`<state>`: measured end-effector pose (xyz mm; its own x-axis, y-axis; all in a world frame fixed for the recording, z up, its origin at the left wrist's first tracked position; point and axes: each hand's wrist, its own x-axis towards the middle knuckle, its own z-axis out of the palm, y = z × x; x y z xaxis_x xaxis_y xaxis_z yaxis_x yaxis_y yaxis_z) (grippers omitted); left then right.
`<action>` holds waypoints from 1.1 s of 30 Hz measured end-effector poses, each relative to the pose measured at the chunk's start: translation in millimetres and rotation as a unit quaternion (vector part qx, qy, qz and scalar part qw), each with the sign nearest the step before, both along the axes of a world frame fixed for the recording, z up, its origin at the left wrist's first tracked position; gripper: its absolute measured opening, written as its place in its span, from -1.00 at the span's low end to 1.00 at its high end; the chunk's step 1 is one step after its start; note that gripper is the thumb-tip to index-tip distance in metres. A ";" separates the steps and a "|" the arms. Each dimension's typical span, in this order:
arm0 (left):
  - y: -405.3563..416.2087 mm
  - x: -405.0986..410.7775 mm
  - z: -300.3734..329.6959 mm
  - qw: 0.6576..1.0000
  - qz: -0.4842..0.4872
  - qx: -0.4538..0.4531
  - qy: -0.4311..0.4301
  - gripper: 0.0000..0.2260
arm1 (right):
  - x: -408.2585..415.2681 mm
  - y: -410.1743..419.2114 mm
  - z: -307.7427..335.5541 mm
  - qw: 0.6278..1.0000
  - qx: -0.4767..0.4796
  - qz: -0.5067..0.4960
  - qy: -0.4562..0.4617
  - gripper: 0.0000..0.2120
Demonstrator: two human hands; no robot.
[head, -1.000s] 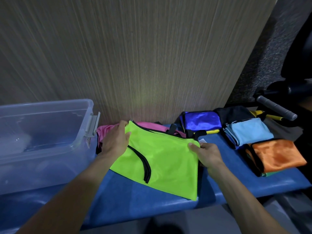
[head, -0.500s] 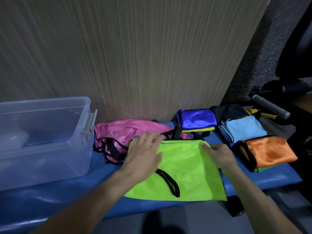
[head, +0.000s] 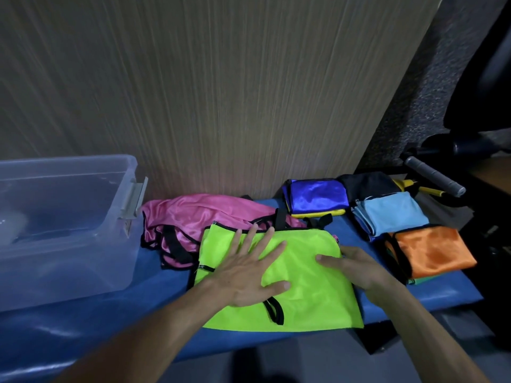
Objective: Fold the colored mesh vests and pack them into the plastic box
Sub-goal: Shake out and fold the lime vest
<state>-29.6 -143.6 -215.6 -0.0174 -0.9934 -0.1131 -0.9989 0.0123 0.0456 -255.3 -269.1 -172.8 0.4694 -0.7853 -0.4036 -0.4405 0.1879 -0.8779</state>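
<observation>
So the lime-green vest is laid flat on the blue padded bench, folded over, black trim showing along its top edge and a black loop poking out near its bottom edge. It's pressed down by the left hand, palm flat, fingers spread wide and straight, nothing gripped. The right hand is set at the vest's 3 o'clock edge, fingers resting flat-ish on the fabric and pointed toward 9; whether anything's pinched underneath can't be made out.

At about 10 o'clock from the green vest, a pink vest is left crumpled and unfolded, touching it. Further out at 9 o'clock, the clear plastic box is parked on the bench with its lid off and a grey latch at its near corner; its contents can't really be told through the haze.

Folded pieces are stacked from 1 to 3 o'clock: a royal-blue vest, a black one, a light-blue one and an orange vest. A wood-grain panel is stood up behind everything.
</observation>
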 end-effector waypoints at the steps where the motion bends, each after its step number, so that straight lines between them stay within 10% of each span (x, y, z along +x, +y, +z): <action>1: -0.1 1.0 -0.2 1.000 -0.001 -0.003 -0.002 -0.21 | 0.6 3.9 -0.7 1.000 0.000 -0.008 -0.011 -0.75; 12: 6.5 10.9 11.4 0.985 -0.053 -0.149 0.073 -0.36 | 7.3 41.7 31.4 0.992 -0.006 0.057 -0.111 -0.59; 15: 7.9 25.9 29.4 0.917 0.025 -0.285 0.277 -0.75 | 28.9 52.3 37.7 0.988 -0.026 0.084 -0.126 -0.56; 20: 28.7 49.9 68.3 0.744 0.198 -0.116 0.628 -0.82 | 102.1 82.3 34.8 0.975 -0.138 0.162 -0.057 -0.19; 28: 47.7 90.8 42.1 0.733 0.310 -0.128 0.592 -0.88 | 160.1 141.1 -1.9 0.935 -0.242 0.258 -0.012 -0.26; 33: 42.0 99.7 28.8 0.757 0.334 -0.161 0.539 -0.57 | 141.2 145.2 -17.2 0.888 -0.343 0.305 -0.029 -0.23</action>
<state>70.1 -101.6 -186.8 0.5908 -0.7944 -0.1413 -0.1725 -0.2954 0.9397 -114.1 -123.9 -189.9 0.8959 -0.4306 0.1094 -0.2280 -0.6570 -0.7185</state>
